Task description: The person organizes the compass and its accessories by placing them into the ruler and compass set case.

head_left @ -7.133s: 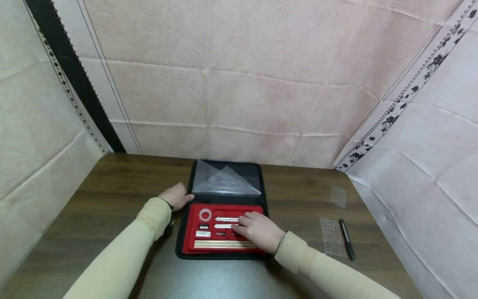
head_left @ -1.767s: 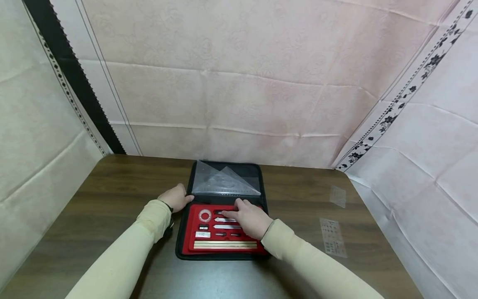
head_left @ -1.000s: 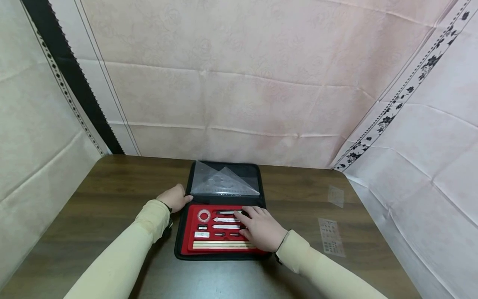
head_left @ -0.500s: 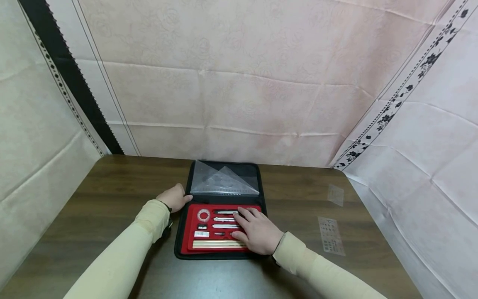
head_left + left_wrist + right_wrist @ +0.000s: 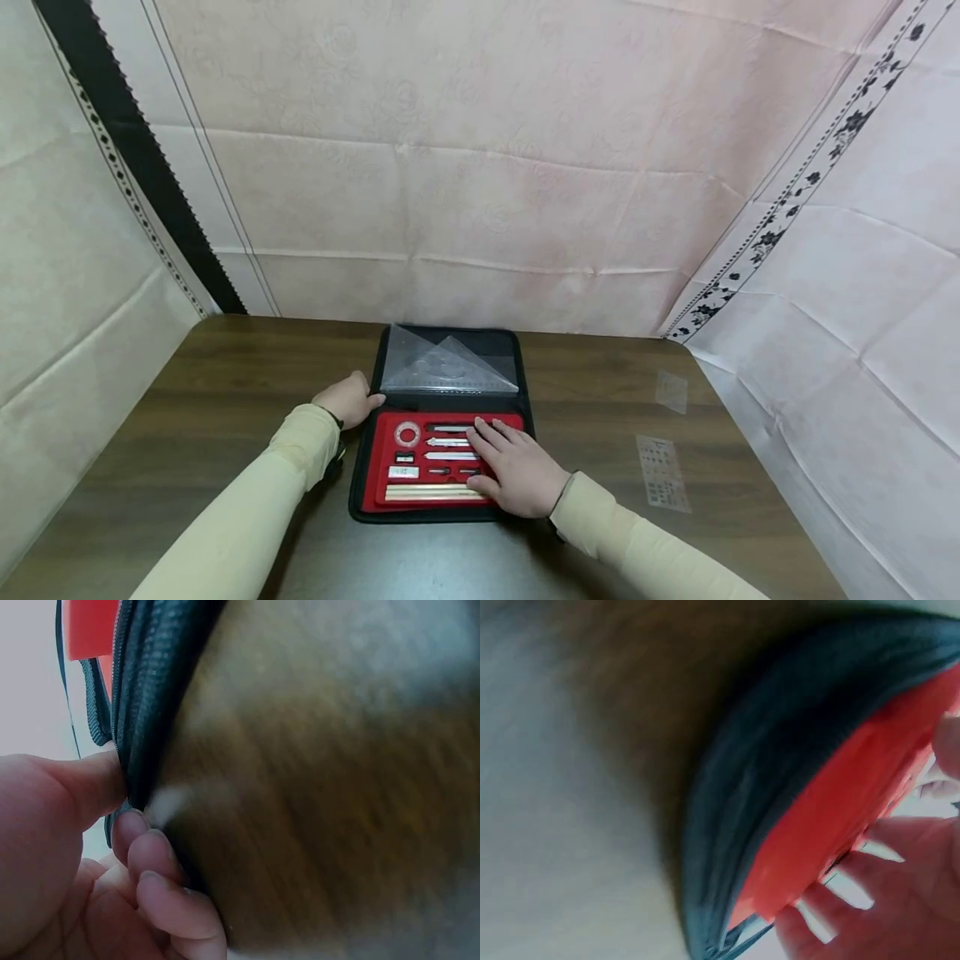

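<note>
A black zippered case (image 5: pixel 358 487) lies open flat on the table, holding a red tray (image 5: pixel 381 454) of drawing tools. My left hand (image 5: pixel 347 398) pinches the case's left edge near the fold, its thumb above and fingers curled below in the left wrist view. My right hand (image 5: pixel 521 471) rests on the tray's right side with spread, fairly straight fingers. Under its fingertips run the ends of silver metal tools (image 5: pixel 450 456) and gold-coloured pencils (image 5: pixel 431 493). A slim silver-and-black tool (image 5: pixel 447 428) fills the top slot. In the right wrist view the fingers (image 5: pixel 832 904) touch the tray.
Clear set squares (image 5: pixel 465 367) sit in the lid pocket. A round red-and-white piece (image 5: pixel 407 433), a sharpener (image 5: pixel 405 457) and a white eraser (image 5: pixel 403 472) fill the tray's left side. Two clear plastic sheets, one patterned (image 5: pixel 663 473) and one plain (image 5: pixel 672 392), lie at the right.
The black tool beside the patterned sheet is gone from there; a silver-and-black one now shows in the top slot. My right hand left that slot, moved down and spread its fingers. The left stayed.
</note>
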### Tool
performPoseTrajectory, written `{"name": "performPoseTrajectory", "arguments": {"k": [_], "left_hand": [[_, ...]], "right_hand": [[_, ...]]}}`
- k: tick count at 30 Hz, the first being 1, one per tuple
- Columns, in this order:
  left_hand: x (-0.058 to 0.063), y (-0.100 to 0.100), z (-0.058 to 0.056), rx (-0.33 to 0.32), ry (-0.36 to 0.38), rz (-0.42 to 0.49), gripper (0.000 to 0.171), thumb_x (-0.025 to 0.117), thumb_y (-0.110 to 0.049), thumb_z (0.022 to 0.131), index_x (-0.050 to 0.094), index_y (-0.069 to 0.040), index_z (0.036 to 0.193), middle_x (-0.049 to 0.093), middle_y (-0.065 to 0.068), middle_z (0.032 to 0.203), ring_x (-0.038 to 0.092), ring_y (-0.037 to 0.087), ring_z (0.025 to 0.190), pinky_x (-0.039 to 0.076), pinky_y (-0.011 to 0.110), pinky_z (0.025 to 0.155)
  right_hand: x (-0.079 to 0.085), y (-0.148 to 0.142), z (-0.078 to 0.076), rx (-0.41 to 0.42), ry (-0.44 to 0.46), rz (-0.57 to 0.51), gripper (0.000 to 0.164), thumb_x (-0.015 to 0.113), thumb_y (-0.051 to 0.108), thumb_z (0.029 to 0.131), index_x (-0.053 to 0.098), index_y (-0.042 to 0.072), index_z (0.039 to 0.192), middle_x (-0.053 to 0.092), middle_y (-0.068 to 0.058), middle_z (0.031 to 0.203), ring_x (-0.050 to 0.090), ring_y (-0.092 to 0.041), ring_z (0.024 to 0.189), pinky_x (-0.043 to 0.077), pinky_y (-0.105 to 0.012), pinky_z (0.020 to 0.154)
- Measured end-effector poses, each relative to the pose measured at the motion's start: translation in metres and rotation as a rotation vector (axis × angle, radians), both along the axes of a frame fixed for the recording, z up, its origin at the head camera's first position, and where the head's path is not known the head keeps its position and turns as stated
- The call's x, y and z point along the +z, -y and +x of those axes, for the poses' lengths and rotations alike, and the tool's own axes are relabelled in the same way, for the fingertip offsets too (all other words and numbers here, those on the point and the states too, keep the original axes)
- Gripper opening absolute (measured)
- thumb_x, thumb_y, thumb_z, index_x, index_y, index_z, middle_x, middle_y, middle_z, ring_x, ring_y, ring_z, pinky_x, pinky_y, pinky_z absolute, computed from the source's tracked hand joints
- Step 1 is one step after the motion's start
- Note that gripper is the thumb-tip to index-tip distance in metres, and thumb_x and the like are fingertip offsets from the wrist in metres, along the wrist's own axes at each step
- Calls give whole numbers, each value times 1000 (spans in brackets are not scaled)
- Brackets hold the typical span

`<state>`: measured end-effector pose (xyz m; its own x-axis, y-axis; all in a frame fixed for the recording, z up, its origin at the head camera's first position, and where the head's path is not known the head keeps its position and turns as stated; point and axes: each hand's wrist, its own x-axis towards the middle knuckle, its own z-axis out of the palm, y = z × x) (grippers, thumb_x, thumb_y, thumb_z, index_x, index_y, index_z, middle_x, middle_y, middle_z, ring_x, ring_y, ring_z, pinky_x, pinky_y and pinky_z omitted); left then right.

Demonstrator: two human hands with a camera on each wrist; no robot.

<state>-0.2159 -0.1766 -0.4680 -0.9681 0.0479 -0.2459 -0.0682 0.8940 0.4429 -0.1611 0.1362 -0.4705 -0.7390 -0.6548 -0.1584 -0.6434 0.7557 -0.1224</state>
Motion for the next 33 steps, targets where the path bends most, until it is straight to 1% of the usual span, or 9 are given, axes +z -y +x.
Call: {"name": "performPoseTrajectory", "arguments": {"k": [6, 10, 14, 20, 23, 25, 30, 33], "left_hand": [[1, 1, 1, 3, 8, 8, 39, 58, -30, 97, 50, 8, 105, 57, 14, 89, 57, 27, 81, 48, 44, 76], [1, 2, 0, 2, 5, 6, 39, 58, -30, 98, 50, 7, 104, 57, 14, 89, 57, 26, 81, 48, 44, 75], [0, 2, 0, -7, 1, 12, 37, 58, -30, 98, 51, 7, 102, 57, 14, 89, 56, 26, 80, 48, 43, 75], [0, 0, 0, -4, 15, 22, 32, 58, -30, 98, 52, 1, 92, 54, 10, 79, 53, 24, 72, 44, 37, 66], [1, 0, -1, -15, 20, 27, 31, 58, -29, 98, 53, 0, 89, 54, 9, 77, 53, 24, 72, 44, 37, 65], [1, 0, -1, -22, 22, 31, 31, 57, -29, 98, 55, 2, 92, 56, 10, 79, 54, 24, 74, 45, 39, 68], [1, 1, -1, -30, 24, 31, 35, 57, -28, 98, 55, 7, 105, 59, 12, 87, 57, 26, 83, 48, 45, 77], [1, 2, -1, -33, 25, 32, 36, 57, -27, 98, 55, 8, 107, 60, 12, 88, 57, 27, 85, 48, 46, 79]], "right_hand": [[0, -11, -5, 27, -39, -66, 63, 51, 52, 96, 39, 18, 148, 35, -5, 153, 35, -24, 137, 30, -46, 108], [-1, -15, -6, 33, -55, -91, 60, 51, 49, 97, 42, 17, 147, 38, -6, 151, 38, -24, 135, 32, -45, 107], [-2, -16, -5, 22, -41, -110, 58, 52, 47, 97, 43, 18, 147, 38, -6, 151, 38, -26, 136, 33, -46, 106], [-5, -17, -3, -5, -11, -113, 58, 52, 48, 96, 44, 21, 146, 37, -4, 152, 37, -27, 136, 35, -48, 105], [-6, -18, -2, -11, 2, -109, 59, 52, 49, 96, 42, 22, 147, 34, -4, 153, 36, -29, 136, 35, -49, 104], [-7, -19, 0, -8, 2, -103, 61, 52, 51, 96, 41, 22, 148, 32, -4, 154, 35, -29, 136, 35, -50, 104], [-8, -18, 2, 8, -22, -95, 63, 51, 53, 95, 40, 22, 148, 31, -4, 155, 36, -29, 135, 37, -47, 103], [-8, -18, 3, 18, -29, -102, 62, 51, 53, 95, 41, 22, 148, 31, -5, 155, 36, -28, 134, 38, -47, 103]]}}
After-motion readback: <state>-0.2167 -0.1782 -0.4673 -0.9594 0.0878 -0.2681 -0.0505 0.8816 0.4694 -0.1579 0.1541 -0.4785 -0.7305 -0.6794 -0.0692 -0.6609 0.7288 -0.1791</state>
